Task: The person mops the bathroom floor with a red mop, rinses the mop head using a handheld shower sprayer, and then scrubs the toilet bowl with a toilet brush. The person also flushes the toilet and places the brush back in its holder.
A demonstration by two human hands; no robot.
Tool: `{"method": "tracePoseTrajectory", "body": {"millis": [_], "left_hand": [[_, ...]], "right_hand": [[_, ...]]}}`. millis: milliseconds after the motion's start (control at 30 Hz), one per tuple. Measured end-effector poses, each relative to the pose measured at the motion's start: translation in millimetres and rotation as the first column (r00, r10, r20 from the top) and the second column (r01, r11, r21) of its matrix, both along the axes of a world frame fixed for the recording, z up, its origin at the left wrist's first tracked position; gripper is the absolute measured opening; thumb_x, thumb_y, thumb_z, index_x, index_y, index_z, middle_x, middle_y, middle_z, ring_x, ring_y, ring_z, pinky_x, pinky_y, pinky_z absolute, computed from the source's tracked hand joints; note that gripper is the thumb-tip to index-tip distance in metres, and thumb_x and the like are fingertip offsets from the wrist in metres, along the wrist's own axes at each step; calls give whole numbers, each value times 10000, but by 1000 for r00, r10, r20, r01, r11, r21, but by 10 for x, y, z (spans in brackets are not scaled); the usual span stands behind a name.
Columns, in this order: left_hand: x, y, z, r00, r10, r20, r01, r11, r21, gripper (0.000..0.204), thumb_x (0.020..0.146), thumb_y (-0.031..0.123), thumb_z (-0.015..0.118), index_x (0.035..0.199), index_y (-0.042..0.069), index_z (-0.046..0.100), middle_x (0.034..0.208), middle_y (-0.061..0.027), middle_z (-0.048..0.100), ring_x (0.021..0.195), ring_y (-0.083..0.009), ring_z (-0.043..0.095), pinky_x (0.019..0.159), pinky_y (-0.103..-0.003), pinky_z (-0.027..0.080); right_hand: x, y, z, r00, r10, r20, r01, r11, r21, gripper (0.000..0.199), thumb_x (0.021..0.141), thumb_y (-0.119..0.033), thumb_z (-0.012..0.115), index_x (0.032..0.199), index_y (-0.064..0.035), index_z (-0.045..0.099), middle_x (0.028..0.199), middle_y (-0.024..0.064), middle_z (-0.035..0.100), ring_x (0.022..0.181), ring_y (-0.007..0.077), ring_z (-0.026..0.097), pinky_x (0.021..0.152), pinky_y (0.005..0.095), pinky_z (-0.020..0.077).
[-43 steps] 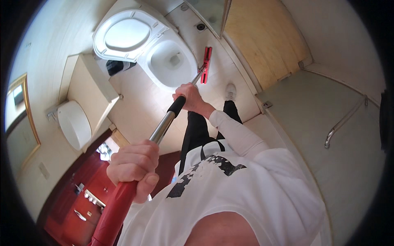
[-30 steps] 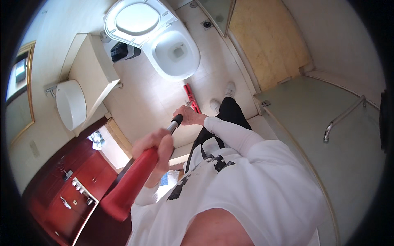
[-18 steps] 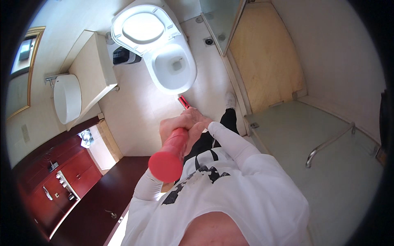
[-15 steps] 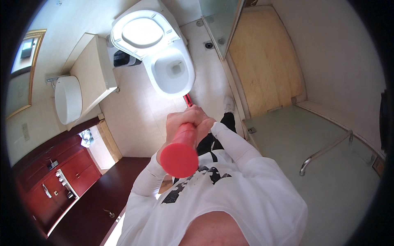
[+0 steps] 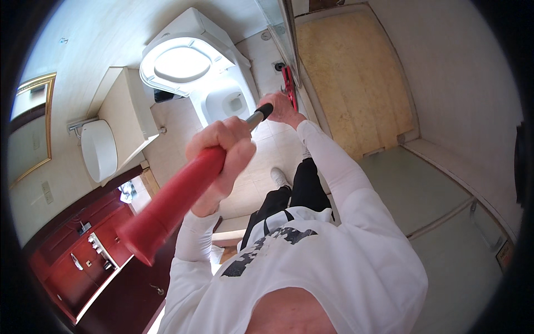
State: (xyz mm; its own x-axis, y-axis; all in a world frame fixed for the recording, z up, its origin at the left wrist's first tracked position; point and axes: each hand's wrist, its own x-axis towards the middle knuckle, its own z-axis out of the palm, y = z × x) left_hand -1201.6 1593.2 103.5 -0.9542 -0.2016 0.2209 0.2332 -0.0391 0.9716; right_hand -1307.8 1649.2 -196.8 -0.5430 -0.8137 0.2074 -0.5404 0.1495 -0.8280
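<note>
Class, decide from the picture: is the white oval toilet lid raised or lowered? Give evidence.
Raised: the white oval toilet lid stands back from the white toilet bowl, whose inside is visible.

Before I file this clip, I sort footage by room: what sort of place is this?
Most likely a bathroom, perhaps in a home: there is a toilet with its lid raised, a drain in the floor and a gold-framed mirror on the wall.
</note>
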Motion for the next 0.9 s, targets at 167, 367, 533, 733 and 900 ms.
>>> {"method": "tracePoseTrajectory", "body": {"millis": [167, 367, 533, 733, 900], "left_hand": [[606, -159, 35, 974, -89, 209, 97, 995, -29, 148, 782, 71, 641, 888, 103, 543, 1305, -227, 442, 1319, -388, 318, 1075, -499, 203], [1765, -172, 642, 385, -271, 882, -711, 523, 471, 595, 894, 189, 509, 1417, 89, 243, 1065, -194, 559, 696, -229, 612, 565, -305, 508], [2492, -220, 437, 170, -398, 902, -515, 744, 426, 721, 877, 55, 493, 1473, 210, 118, 710, -40, 493, 441, -97, 437, 389, -220, 378], [4028, 295, -412, 392, -242, 888, -142, 937, 318, 692, 893, 83, 488, 1459, 201, 109, 795, -49, 553, 655, -168, 536, 581, -288, 462], [5515, 799, -611, 100, -93, 991, -97, 990, 103, 574, 881, 91, 502, 1370, 175, 213, 778, -95, 568, 666, -241, 554, 586, -338, 465]], "right_hand": [[222, -103, 68, 975, -217, -51, 212, 974, -77, 193, 701, -247, 678, 593, -126, 574, 662, 30, 588, 723, 264, 575, 610, 421, 441], [1359, -146, 109, 988, -144, 64, 131, 975, 179, 114, 692, -192, 693, 702, -125, 601, 1129, 91, 492, 1122, 283, 450, 738, 436, 433], [1888, -22, -300, 809, -481, 338, 312, 838, 448, 536, 780, -44, 570, 1285, -56, 390, 1190, 169, 476, 1124, 336, 491, 853, 518, 464], [2442, -176, -975, -387, -487, 783, 212, 779, 590, 311, 915, -317, 413, 810, -26, 448, 628, 113, 520, 488, 237, 527, 401, 394, 433], [3737, 197, -982, -300, -668, 681, 34, 706, 707, 358, 879, -385, 519, 733, -70, 429, 508, 74, 427, 407, 222, 456, 362, 403, 371]]}}
